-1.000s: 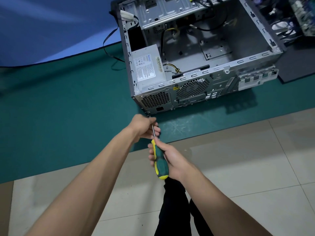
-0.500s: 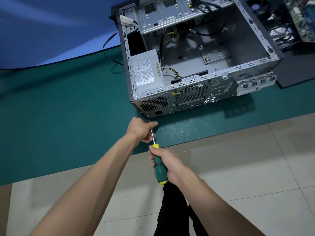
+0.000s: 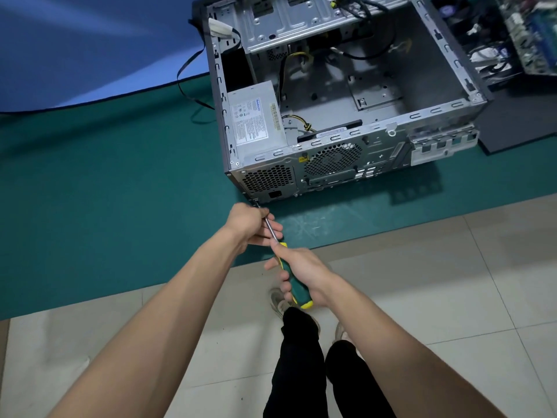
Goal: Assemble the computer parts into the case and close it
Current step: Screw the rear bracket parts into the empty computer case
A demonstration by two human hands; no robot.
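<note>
While I looked down from my head camera, my right hand (image 3: 304, 271) gripped the green-and-yellow handle of a screwdriver (image 3: 294, 282), and my left hand (image 3: 251, 223) pinched its metal shaft — the tip sat at the lower rear corner of the open computer case (image 3: 446, 113). The case lay on a green mat (image 3: 105, 191), power supply (image 3: 256, 122) fitted inside its near left corner.
</note>
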